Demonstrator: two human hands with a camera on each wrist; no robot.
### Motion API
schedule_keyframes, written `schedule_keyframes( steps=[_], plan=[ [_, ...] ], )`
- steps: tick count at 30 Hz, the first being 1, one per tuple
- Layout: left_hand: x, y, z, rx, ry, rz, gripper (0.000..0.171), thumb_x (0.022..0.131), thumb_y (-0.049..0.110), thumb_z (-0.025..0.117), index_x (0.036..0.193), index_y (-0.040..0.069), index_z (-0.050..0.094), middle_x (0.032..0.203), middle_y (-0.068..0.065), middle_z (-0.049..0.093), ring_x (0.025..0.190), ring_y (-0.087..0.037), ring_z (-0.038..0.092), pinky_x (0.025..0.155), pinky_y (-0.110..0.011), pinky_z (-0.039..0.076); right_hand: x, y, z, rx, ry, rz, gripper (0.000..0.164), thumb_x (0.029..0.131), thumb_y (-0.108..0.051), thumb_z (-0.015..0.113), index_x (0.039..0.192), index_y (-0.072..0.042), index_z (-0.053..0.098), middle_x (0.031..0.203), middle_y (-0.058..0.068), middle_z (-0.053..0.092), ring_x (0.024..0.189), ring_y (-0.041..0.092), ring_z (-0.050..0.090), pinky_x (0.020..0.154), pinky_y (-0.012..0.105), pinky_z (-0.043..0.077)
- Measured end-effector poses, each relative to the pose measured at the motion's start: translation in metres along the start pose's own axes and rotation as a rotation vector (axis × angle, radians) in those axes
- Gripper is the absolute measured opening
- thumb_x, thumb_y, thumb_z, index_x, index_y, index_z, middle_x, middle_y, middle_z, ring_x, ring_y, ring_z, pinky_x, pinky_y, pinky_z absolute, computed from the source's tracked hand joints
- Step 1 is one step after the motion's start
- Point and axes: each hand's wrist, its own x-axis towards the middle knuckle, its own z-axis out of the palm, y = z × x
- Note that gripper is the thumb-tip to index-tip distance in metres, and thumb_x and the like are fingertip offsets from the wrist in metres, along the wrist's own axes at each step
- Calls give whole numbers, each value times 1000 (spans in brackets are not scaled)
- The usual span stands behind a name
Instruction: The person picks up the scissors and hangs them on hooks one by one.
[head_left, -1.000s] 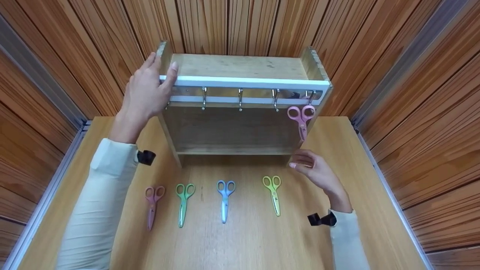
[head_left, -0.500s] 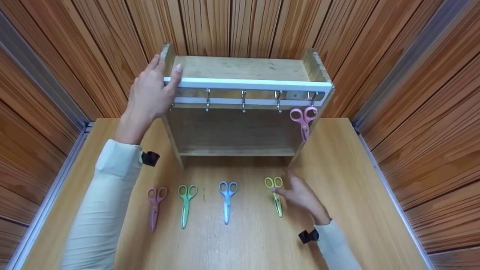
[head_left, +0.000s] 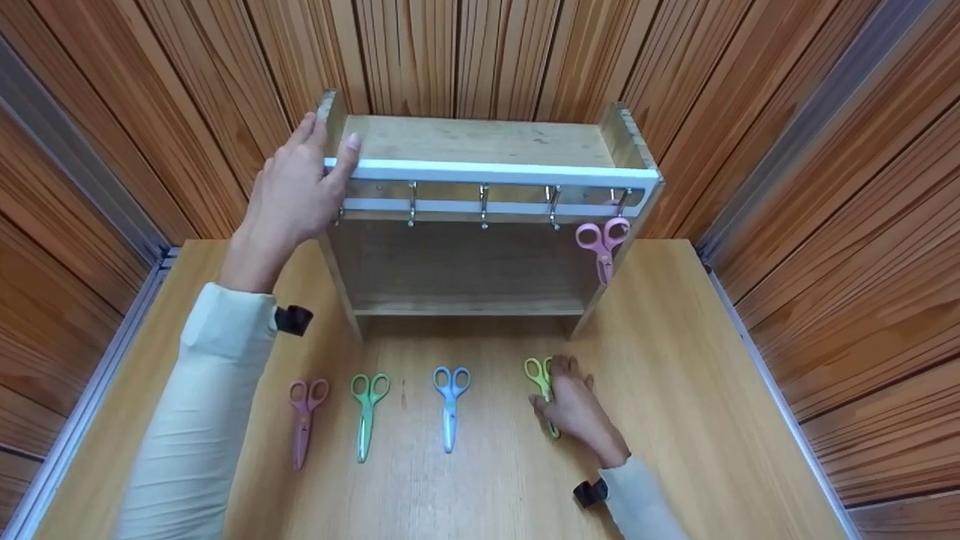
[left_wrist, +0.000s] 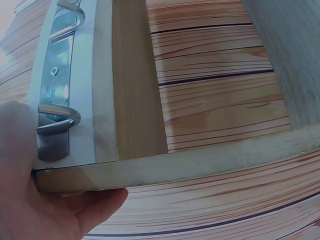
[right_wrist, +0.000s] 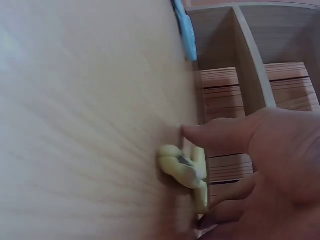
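My left hand [head_left: 289, 191] grips the top left corner of a small wooden shelf [head_left: 480, 140]; in the left wrist view its fingers [left_wrist: 102, 210] curl round the side panel. My right hand [head_left: 577, 409] is low over yellow-green scissors [right_wrist: 177, 167] lying on the table. Its thumb is on one side of them and its fingers on the other, with a gap showing at the thumb in the right wrist view. Pink scissors [head_left: 604, 264] hang from the rightmost metal hook on the shelf's white front rail [head_left: 450, 171].
Blue scissors [head_left: 449, 427], green scissors [head_left: 365, 427] and reddish-pink scissors [head_left: 301, 435] lie in a row on the wooden table [head_left: 405, 502], handles toward the shelf. Several metal hooks [head_left: 484, 206] line the rail. Wood-patterned walls [head_left: 495, 60] enclose the table behind and at both sides.
My right hand has moved down and left from beside the shelf's right foot to the yellow-green scissors. The left hand keeps its grip on the shelf corner.
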Motion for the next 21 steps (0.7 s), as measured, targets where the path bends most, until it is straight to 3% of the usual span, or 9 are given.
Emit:
schedule_keyframes(
  steps=[2,8,11,14,16,18,21],
  plan=[
    [0,0,0,5,-3,0,90,106,70,22,168,4,15,178,-14,6,117,-48,63,109,-59,50,0,0,4,-20,6,-8,79,98,-18,72,155,19,31,165,42,24,159,55,17,120,83,10],
    [1,-1,1,-10,-10,-7,90,106,70,23,168,5,13,178,-14,4,144,-47,49,126,-61,33,-1,-3,8,-110,78,-31,68,97,-14,66,150,20,40,160,43,35,155,55,29,117,85,19],
    [2,-1,1,-17,-10,-12,89,106,69,24,168,7,13,178,-12,4,144,-47,49,127,-61,32,0,-5,10,-173,121,-57,63,95,-13,65,146,20,47,154,43,44,149,56,39,114,83,29],
    [1,-1,1,-14,-8,-15,88,107,68,24,168,7,12,178,-12,3,145,-48,48,127,-61,30,1,-8,10,-243,168,-100,56,91,-12,67,136,20,56,139,41,58,127,53,59,101,74,49],
    [1,-1,1,-12,-5,-18,88,107,68,24,168,7,13,178,-12,4,147,-48,46,128,-61,29,2,-10,9,-272,188,-119,50,88,-10,70,128,18,60,126,36,64,102,44,66,83,61,57],
    [1,-1,1,-14,1,-17,87,107,68,24,168,7,14,178,-12,5,148,-48,45,128,-61,29,3,-11,7,-288,197,-122,43,86,-10,72,120,15,64,112,28,66,82,31,60,68,48,53],
    [1,0,3,-18,7,-16,87,107,68,24,168,6,16,178,-13,6,151,-48,42,128,-62,28,3,-11,4,-295,184,-104,35,86,-10,74,113,11,66,98,19,63,71,22,50,59,37,46]
  ],
)
